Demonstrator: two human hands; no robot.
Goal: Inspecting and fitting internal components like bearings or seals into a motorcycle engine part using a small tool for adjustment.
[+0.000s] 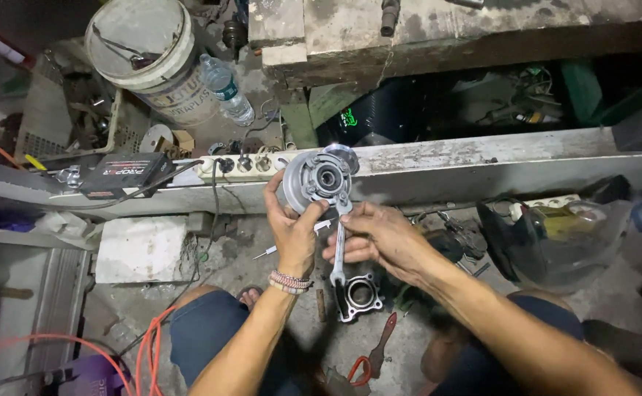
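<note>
my left hand (290,224) gripping round metal hub (319,180), my right hand (379,235) closed on spanner (338,253) below hub, engine cylinder block (359,295) further below

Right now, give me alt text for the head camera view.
The left hand steadies a round metal hub while the right hand works a wrench on it, above a cluttered workshop floor with a power strip.

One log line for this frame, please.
left hand: holds round metal hub | right hand: grips wrench, upper end at hub | below: metal housing on floor
</note>
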